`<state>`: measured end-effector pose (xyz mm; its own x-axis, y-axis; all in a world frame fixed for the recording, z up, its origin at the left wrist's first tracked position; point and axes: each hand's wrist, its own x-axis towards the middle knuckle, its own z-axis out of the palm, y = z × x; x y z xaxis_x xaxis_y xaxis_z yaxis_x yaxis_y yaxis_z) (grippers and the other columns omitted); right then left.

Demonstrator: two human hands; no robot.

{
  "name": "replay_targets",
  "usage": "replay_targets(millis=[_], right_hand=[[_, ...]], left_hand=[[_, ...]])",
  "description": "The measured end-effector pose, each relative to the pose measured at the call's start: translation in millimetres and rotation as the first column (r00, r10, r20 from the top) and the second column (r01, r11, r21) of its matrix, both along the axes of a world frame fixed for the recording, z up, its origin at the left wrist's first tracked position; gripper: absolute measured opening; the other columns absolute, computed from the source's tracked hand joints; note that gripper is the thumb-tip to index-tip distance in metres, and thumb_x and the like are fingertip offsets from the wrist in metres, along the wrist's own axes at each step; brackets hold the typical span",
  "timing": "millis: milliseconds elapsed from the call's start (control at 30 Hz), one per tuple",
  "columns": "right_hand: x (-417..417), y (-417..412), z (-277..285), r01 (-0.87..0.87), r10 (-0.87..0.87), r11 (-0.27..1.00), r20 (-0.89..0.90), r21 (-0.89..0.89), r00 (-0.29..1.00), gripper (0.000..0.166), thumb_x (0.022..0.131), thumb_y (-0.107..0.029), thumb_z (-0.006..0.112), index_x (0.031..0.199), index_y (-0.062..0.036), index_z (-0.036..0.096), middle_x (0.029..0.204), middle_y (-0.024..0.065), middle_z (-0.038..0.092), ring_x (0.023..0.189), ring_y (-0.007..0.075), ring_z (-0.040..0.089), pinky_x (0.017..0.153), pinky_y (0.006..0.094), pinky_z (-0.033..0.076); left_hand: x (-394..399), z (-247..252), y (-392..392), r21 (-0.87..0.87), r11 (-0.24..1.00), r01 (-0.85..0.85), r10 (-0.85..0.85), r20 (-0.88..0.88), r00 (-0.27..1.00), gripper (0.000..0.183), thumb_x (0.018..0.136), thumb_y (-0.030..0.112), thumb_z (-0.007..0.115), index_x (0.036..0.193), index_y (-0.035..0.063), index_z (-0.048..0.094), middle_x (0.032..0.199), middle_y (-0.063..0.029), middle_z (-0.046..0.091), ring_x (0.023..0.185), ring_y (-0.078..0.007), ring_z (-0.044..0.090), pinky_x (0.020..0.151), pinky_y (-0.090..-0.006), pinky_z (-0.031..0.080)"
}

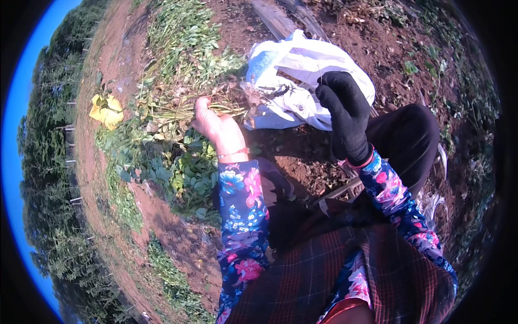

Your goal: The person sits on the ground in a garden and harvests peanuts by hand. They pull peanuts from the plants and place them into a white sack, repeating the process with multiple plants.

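Note:
My bare left hand (216,127), with a red string at its wrist, is closed around a bundle of uprooted leafy plants (174,105). The stems and roots of the bundle point right, towards a white woven sack (323,56) that lies open on the soil. My right hand (344,109), in a black knitted glove, is over the sack's right side with its fingers bent. A thin root or stalk rises at its fingertips; whether the fingers grip it, I cannot tell. Dark, thin roots lie against the sack's white cloth between the two hands.
Cut green plants (186,40) lie in a heap beyond the bundle. A yellow bag (107,111) stands on the ground at the left. Weathered wooden boards (275,18) lie behind the sack. My bent knee (412,137) is at the right, and low weeds grow farther right.

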<state>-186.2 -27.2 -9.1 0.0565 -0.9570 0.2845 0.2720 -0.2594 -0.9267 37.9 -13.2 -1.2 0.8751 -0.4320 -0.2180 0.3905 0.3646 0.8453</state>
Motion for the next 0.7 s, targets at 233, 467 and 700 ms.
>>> replay_targets(millis=[233,467,700], right_hand=[[16,22,-32,-0.58,0.423,0.673,0.404,0.459,0.811,0.012,0.079,-0.005,0.054,0.091,-0.0006,0.056,0.076,0.0,0.054,0.062,0.0063,0.046,0.057,0.019,0.038],[62,19,-54,-0.802,0.562,0.358,0.576,0.478,0.594,0.007,0.082,-0.008,0.052,0.083,-0.0009,0.053,0.068,0.0023,0.052,0.056,0.0084,0.047,0.052,0.0209,0.038],[62,21,-45,-0.837,0.72,0.338,0.454,0.43,0.525,0.01,0.083,-0.009,0.05,0.076,-0.0024,0.053,0.063,0.0006,0.048,0.054,0.007,0.043,0.05,0.021,0.035]], left_hand=[[-13,12,-6,0.045,0.981,-0.189,0.19,-0.026,0.981,0.016,0.067,0.01,0.055,0.079,0.0,0.051,0.079,-0.007,0.055,0.068,-0.0196,0.056,0.063,-0.0331,0.049],[-31,13,-6,0.101,0.99,-0.097,0.105,-0.079,0.991,0.037,0.066,0.009,0.058,0.097,0.0027,0.039,0.089,-0.0091,0.05,0.076,-0.0193,0.051,0.068,-0.0346,0.046],[-26,11,-1,0.081,0.992,-0.098,0.101,-0.036,0.994,0.01,0.068,0.01,0.055,0.076,0.0036,0.051,0.077,-0.0041,0.055,0.066,-0.0163,0.055,0.062,-0.0298,0.047]])
